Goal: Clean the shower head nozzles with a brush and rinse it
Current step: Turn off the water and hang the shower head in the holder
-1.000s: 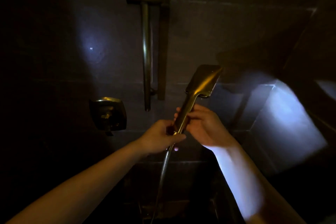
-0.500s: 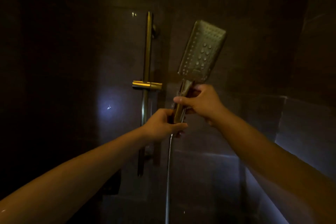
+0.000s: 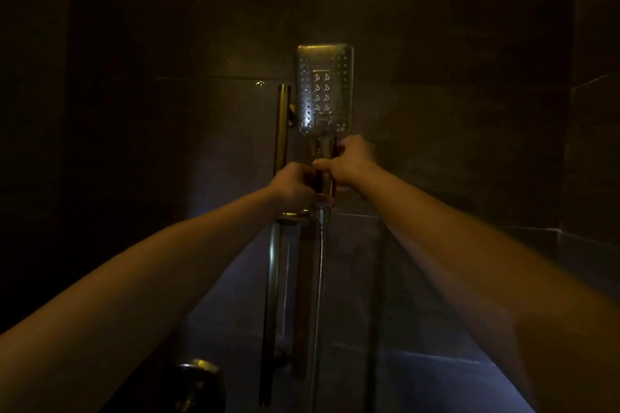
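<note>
Against dark tiled wall (image 3: 436, 43), both hands' fingers, left hand (image 3: 295, 186), right hand (image 3: 352, 163), clamped on upright shower head (image 3: 323, 90) handle, beside rail (image 3: 281, 131)

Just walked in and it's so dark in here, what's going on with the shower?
A person holds the shower head upright by its handle with both hands, the left hand lower, the right hand just above it. The nozzle face points toward the camera. It is held beside the slide rail, above the rail's bracket, and the hose hangs below. No brush or running water is visible.
</note>
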Demonstrator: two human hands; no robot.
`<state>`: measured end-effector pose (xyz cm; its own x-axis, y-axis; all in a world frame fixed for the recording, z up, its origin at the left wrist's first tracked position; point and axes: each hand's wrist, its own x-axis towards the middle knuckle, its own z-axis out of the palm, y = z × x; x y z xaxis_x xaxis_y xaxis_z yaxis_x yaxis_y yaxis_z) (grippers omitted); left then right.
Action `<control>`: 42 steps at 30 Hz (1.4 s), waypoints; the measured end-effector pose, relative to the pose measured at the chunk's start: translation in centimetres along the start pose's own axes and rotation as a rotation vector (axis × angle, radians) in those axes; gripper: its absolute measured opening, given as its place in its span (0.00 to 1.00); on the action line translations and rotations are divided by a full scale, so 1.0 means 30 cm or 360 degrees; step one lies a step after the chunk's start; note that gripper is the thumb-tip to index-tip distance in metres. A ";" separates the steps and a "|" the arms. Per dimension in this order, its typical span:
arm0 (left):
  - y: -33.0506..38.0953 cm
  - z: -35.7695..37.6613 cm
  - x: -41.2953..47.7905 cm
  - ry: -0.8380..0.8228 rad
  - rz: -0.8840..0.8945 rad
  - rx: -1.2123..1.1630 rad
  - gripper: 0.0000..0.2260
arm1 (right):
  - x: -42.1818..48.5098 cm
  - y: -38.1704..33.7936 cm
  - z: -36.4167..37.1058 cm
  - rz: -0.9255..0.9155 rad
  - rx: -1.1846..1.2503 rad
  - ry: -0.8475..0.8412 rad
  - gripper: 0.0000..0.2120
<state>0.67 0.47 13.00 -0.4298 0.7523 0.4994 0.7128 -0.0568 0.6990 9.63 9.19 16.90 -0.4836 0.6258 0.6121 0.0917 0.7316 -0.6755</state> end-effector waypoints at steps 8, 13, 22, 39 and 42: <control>-0.098 -0.040 0.127 0.0069 0.0111 0.0149 0.16 | 0.112 0.025 0.103 -0.0142 -0.0231 0.0139 0.21; -0.138 -0.055 0.158 -0.0013 0.0135 0.0172 0.11 | 0.145 0.041 0.132 -0.0125 -0.0239 0.0084 0.16; -0.100 -0.047 0.206 -0.0146 0.0149 0.0409 0.15 | 0.201 0.090 0.115 0.0065 0.0172 0.0018 0.11; -0.181 -0.063 0.185 0.0034 0.0130 0.0542 0.17 | 0.222 0.138 0.189 0.0023 0.0286 -0.0138 0.12; -0.174 -0.051 0.186 0.0089 0.0141 0.0621 0.17 | 0.220 0.146 0.192 0.0066 0.0330 -0.0176 0.12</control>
<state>-6.30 3.97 12.91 -0.3793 0.7182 0.5834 0.9006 0.1419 0.4109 1.84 14.97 15.60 -0.5763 0.6125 0.5410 -0.0615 0.6276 -0.7761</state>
